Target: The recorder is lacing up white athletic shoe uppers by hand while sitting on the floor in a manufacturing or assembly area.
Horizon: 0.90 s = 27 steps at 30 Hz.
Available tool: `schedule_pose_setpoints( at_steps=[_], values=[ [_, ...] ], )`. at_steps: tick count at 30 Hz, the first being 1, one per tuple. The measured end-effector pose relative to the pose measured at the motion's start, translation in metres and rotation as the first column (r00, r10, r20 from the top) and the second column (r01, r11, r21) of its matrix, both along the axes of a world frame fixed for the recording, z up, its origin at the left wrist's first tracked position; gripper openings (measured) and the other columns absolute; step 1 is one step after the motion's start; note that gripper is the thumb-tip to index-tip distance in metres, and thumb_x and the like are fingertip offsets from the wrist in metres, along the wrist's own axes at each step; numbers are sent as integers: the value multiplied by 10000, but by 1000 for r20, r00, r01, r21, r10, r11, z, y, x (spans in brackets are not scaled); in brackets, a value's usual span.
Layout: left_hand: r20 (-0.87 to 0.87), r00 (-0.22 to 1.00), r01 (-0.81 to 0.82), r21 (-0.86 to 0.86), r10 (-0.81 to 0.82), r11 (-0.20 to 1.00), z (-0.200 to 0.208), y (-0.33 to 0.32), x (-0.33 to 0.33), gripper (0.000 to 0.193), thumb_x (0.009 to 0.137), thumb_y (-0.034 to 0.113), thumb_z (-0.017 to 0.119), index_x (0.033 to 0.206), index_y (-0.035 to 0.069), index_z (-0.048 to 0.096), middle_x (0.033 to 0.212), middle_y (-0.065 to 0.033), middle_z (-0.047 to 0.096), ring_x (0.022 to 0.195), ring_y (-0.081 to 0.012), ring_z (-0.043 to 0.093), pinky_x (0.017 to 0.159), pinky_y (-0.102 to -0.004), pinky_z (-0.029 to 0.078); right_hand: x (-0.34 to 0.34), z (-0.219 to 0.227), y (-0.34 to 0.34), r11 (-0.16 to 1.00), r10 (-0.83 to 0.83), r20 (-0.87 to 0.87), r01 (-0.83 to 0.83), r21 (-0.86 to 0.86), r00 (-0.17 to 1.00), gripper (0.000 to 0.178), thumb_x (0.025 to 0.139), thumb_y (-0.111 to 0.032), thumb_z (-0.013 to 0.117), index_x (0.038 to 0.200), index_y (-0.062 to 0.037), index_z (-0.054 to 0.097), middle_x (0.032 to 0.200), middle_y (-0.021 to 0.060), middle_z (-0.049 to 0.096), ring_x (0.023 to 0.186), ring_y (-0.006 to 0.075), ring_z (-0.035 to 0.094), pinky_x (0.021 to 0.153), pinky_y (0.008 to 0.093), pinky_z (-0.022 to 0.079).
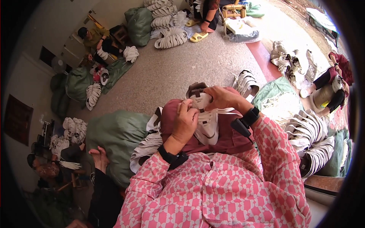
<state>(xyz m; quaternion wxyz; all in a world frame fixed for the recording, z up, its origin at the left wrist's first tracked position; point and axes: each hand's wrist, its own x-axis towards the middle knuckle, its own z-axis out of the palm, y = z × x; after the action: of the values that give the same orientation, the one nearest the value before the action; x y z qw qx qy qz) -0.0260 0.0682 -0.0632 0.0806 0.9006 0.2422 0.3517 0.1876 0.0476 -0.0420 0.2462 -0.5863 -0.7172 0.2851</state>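
Note:
A white sneaker with a brown collar lies across my lap on dark red cloth, its toe pointing toward me. My right hand grips its upper near the tongue, thumb and fingers closed on the edge. A white shoelace trails from the eyelets toward my right wrist. At the other side of the eyelets my left hand has its fingers bent and pinched together against the shoe; what lies between the fingertips is hidden. Dark bands circle both wrists.
Stacked white shoe uppers and a stuffed green sack sit at my left. More uppers stand ahead, with nested stacks and pale laces on green sacking at my right. Several people sit around the room among shoe piles.

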Motion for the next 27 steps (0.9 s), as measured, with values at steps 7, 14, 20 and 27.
schedule_pose_setpoints(
  at_steps=[7, 14, 20, 27],
  values=[
    [-40, 999, -38, -18, 37, 999, -1, 0, -1, 93, 739, 2, 664, 817, 20, 616, 1097, -143, 537, 976, -306, 531, 877, -401, 444, -5, -16, -3, 987, -40, -175, 67, 149, 984, 400, 634, -252, 754, 832, 48, 580, 772, 238, 608, 756, 355, 625, 684, 401, 482],
    [15, 1000, -5, -56, 6, 998, -2, 0, -5, 139, 703, -9, 698, 809, 37, 619, 1098, -132, 547, 981, -303, 547, 876, -395, 444, 5, -3, 3, 996, 78, -207, -66, 65, 975, 460, 635, -260, 770, 922, 54, 595, 829, 226, 636, 811, 362, 634, 722, 398, 489],
    [-39, 999, -14, -31, 13, 999, 3, -2, -1, 100, 730, 5, 672, 805, 17, 608, 1119, -153, 534, 1005, -315, 527, 904, -403, 436, 3, -22, 8, 961, 44, 45, -55, 271, 998, 554, 607, -302, 784, 990, 46, 587, 902, 238, 642, 892, 394, 633, 758, 419, 498],
    [-82, 996, -43, -11, 42, 999, 2, 2, 4, 126, 696, -7, 690, 794, 31, 620, 1087, -138, 544, 988, -309, 535, 879, -396, 434, -1, -20, 6, 979, -21, -44, 30, 200, 999, 469, 593, -300, 787, 854, 31, 581, 782, 227, 624, 788, 391, 633, 697, 428, 489]
  ],
)
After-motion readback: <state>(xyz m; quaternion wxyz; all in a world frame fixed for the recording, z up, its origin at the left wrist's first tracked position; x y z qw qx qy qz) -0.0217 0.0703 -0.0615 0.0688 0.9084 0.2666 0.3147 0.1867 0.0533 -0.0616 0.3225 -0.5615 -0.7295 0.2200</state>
